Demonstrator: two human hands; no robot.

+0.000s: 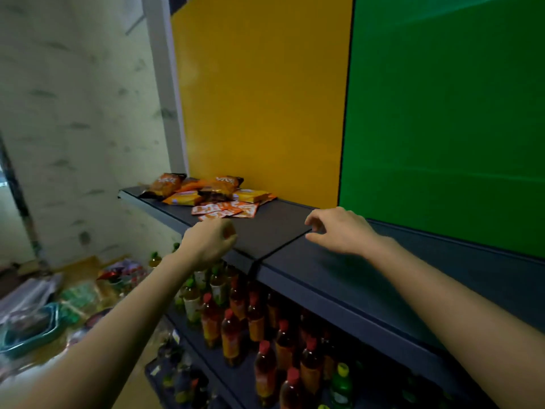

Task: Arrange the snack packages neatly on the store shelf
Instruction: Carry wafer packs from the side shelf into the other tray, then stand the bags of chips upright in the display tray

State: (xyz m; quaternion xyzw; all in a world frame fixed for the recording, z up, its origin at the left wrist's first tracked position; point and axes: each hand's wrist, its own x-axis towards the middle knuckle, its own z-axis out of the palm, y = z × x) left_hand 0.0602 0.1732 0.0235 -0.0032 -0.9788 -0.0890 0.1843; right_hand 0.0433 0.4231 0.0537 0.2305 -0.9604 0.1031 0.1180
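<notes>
A loose heap of snack packages lies at the far left end of the dark shelf (274,228): orange chip bags (168,183), yellow packets (253,195) and several flat orange sachets (227,209) at the front. My left hand (211,240) hovers at the shelf's front edge just short of the sachets, fingers loosely curled, nothing visibly in it. My right hand (336,230) is over the bare shelf to the right of the heap, fingers relaxed and spread, holding nothing.
Yellow (259,98) and green (442,113) back panels rise behind the shelf. Below it stand rows of bottles with red and green caps (259,326). On the floor at left lie bags of goods and a teal basket (32,335). A white wall is at left.
</notes>
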